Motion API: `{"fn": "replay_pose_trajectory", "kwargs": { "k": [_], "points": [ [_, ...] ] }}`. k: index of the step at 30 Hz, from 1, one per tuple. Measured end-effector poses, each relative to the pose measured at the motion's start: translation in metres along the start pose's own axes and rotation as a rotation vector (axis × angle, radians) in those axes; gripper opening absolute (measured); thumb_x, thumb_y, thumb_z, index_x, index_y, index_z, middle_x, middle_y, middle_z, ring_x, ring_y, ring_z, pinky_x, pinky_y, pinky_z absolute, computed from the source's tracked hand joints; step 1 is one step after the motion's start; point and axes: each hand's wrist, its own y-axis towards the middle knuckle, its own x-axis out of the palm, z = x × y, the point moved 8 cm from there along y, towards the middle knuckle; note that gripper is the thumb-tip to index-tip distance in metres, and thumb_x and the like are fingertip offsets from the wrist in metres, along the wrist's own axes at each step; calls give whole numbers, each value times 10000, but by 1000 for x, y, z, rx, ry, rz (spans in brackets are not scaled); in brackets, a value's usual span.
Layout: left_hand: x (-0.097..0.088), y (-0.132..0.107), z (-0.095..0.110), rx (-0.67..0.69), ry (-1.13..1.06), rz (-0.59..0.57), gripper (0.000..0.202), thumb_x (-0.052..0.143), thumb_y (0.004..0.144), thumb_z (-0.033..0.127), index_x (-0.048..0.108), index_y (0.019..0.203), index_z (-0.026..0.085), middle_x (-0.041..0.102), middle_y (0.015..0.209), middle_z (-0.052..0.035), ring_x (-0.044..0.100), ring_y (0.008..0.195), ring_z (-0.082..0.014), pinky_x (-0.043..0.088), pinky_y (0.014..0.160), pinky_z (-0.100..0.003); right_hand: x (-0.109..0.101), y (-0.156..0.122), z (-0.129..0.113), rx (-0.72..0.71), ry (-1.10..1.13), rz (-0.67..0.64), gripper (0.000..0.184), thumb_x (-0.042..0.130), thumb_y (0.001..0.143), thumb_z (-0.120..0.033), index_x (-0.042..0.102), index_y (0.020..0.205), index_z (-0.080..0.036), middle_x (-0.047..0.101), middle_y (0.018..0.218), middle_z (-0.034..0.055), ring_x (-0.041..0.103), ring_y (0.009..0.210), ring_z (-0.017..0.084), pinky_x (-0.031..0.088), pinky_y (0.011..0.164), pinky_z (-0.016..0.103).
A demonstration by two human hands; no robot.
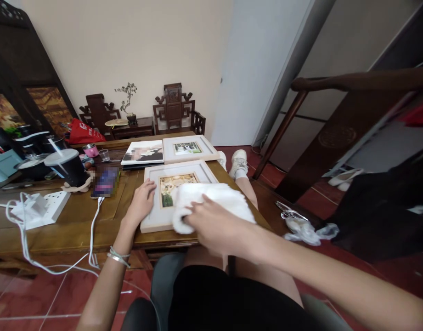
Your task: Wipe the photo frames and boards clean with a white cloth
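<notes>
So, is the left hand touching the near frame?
Touching. The head view shows the left hand lying flat across the left border of the near frame, with no gap between them.

White wood photo frame (pixel 170 186) w/ fluffy white cloth (pixel 225 197) on top
Frame flat, face up, at front edge of brown wooden table (pixel 76 220); pale mat, greenish pic. Cloth bunched over its right half, hiding glass & right rim.

Clutter on the wooden table (pixel 76 220)
A lidded black cup (pixel 68 166) stands far left, a phone (pixel 106 182) right of it, a white power strip (pixel 49 206) nearer; the far picture frame (pixel 189 148) lies beyond, carved chairs (pixel 175 110) behind.
</notes>
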Motion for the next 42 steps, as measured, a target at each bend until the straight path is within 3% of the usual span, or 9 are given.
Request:
{"fn": "replay_pose_trajectory", "kwargs": {
  "k": [5, 14, 22, 25, 29, 34, 36, 39, 42],
  "points": [
    [6, 0, 1, -38, 17, -71, 372, 464, 854, 159, 617, 1181, 67, 549, 1349, -168, 391, 1358, -275, 304, 1137, -438, 5, -26, 40, 34, -51, -9, 302, 449, 726, -4, 702, 844, -119, 684, 903, 163, 635, 894, 288, 416, 872, 407],
    [10, 0, 4, 6, 68, -58, 425, 324, 903, 152, 563, 1246, 77, 514, 1383, -164, 370, 1372, -253, 284, 1145, -455, -3, 17, -15, -316, 31, 220, 326, 473, 751, -41, 694, 981, -109, 684, 984, 160, 578, 1088, 292, 361, 992, 434],
    [11, 0, 1, -4, 132, -102, 435, 328, 893, 128, 526, 1260, 5, 483, 1396, -213, 362, 1376, -252, 276, 1155, -437, 20, -53, 64, 62, 92, 177, 435, 423, 647, 34, 708, 930, -133, 645, 1186, 188, 432, 1312, 285, 235, 1115, 511],
    [12, 0, 2, 6, 115, -130, 418, 335, 901, 141, 547, 1244, 33, 490, 1395, -195, 345, 1385, -252, 267, 1158, -449, 27, -54, 86, 115, 74, 165, 443, 403, 659, 37, 706, 928, -143, 576, 1307, 177, 385, 1345, 273, 265, 1113, 486],
    [10, 0, 0, 19, 88, -130, 399, 361, 893, 151, 570, 1228, 93, 502, 1392, -168, 347, 1383, -263, 278, 1148, -471, 27, -22, 117, 146, 62, 243, 444, 420, 685, 9, 700, 992, -146, 455, 1438, 130, 360, 1358, 288, 301, 1101, 454],
    [9, -2, -3, -5, 40, -89, 434, 374, 879, 139, 528, 1280, 81, 487, 1402, -180, 359, 1377, -257, 272, 1150, -466, 4, 42, 150, 211, -28, 324, 434, 416, 751, -1, 668, 1093, -90, 537, 1334, 200, 451, 1278, 315, 361, 1020, 474],
    [8, -2, -4, -29, 22, -71, 430, 369, 889, 153, 526, 1279, 64, 476, 1408, -195, 367, 1373, -258, 269, 1150, -460, -10, 71, 141, 168, -54, 350, 428, 433, 785, -22, 645, 1149, -95, 506, 1374, 180, 369, 1331, 317, 286, 1063, 502],
    [7, -2, -3, -41, 0, -61, 420, 375, 894, 162, 539, 1270, 74, 489, 1399, -188, 376, 1368, -256, 273, 1147, -450, -21, 114, 100, -33, -120, 363, 399, 479, 839, -94, 613, 1211, -139, 355, 1508, 103, 184, 1410, 327, 137, 1116, 528],
    [6, 0, 3, 20, 8, -62, 431, 372, 886, 139, 535, 1282, 95, 483, 1413, -159, 366, 1375, -234, 275, 1149, -421, -18, 146, 62, -177, -176, 307, 375, 483, 867, -119, 598, 1223, -144, 326, 1523, 102, 137, 1414, 344, 125, 1102, 554]
  ]
}}
